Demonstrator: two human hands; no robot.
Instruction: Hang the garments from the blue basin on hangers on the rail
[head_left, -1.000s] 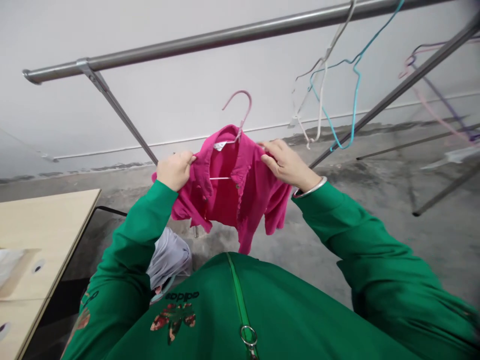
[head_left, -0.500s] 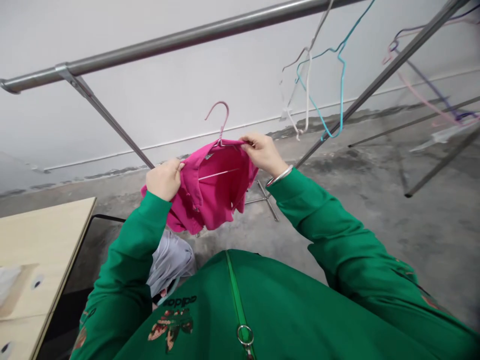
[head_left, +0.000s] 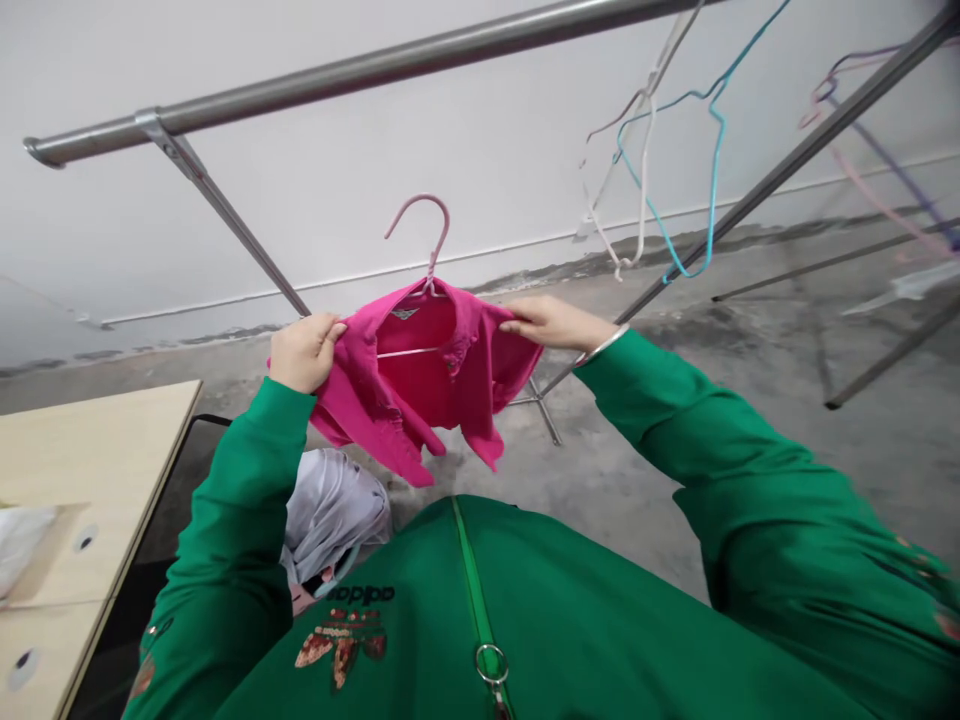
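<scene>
A bright pink shirt [head_left: 360, 372] hangs on a pink hanger [head_left: 442, 228], whose hook sticks up out of the neck opening. My left hand [head_left: 306, 352] is closed on the shirt's left shoulder. Fingers and thumb of my right hand [head_left: 559, 325] pinch the cloth at the right shoulder. Between the hands the shirt's front hangs open, and the hanger's pale lower bar shows inside the collar. The hanger's hook is free of the rail; its shoulder arms are mostly hidden in the cloth.
Above runs a metal rail [head_left: 360, 72] on slanted legs. At the right hang a white hanger [head_left: 646, 180], a blue hanger [head_left: 718, 150] and a purple one [head_left: 892, 165]. A wooden table [head_left: 90, 450] stands at left, with greyish cloth [head_left: 334, 505] piled low beside me.
My right hand has moved right, from the collar out to the shoulder. The shirt is spread wider and its right side now lies over the hanger. My left hand has shifted slightly left.
</scene>
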